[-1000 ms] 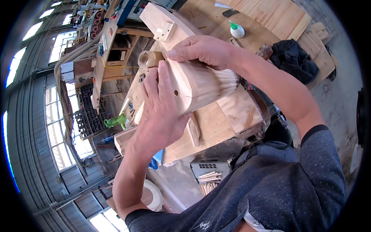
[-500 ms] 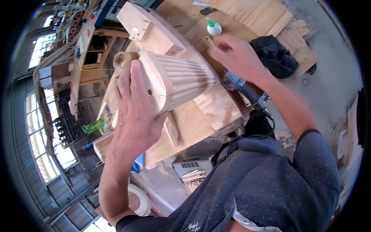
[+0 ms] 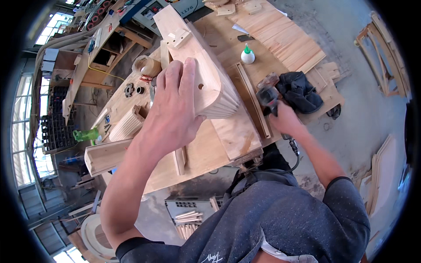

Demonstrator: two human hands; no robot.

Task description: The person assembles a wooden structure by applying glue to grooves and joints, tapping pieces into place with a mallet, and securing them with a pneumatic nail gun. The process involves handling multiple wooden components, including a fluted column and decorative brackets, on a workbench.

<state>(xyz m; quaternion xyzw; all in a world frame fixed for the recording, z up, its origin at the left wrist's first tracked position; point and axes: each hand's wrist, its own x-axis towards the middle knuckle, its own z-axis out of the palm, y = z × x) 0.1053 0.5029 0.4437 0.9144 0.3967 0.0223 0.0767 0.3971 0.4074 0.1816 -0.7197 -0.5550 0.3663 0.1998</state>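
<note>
A pale fluted wooden piece (image 3: pixel 223 104) has a smooth flat face with one round hole. My left hand (image 3: pixel 173 103) lies over that face, fingers along it and thumb hooked at its near edge, gripping it. Behind, a small wooden block with holes (image 3: pixel 177 38) sits on a long pale board (image 3: pixel 169 18); where that board meets the fluted piece is hard to make out. To the right, my right hand (image 3: pixel 287 118) is wrapped round the handle of a dark air tool (image 3: pixel 266 97) with a hose at its lower end. The tool is somewhat blurred.
A white glue bottle with green cap (image 3: pixel 247 56) stands on the workbench (image 3: pixel 204 163). Black cloth (image 3: pixel 300 92) lies right of the tool. Another fluted piece (image 3: pixel 127 125), a tape roll (image 3: pixel 148 65) and a wooden channel (image 3: pixel 105 158) are at left. The air hose (image 3: pixel 298 160) hangs near my waist.
My right hand, empty before, has moved down and taken hold of the air tool, lifting it. The fluted piece, tilted up toward me before, now lies lower, with my left hand still on it.
</note>
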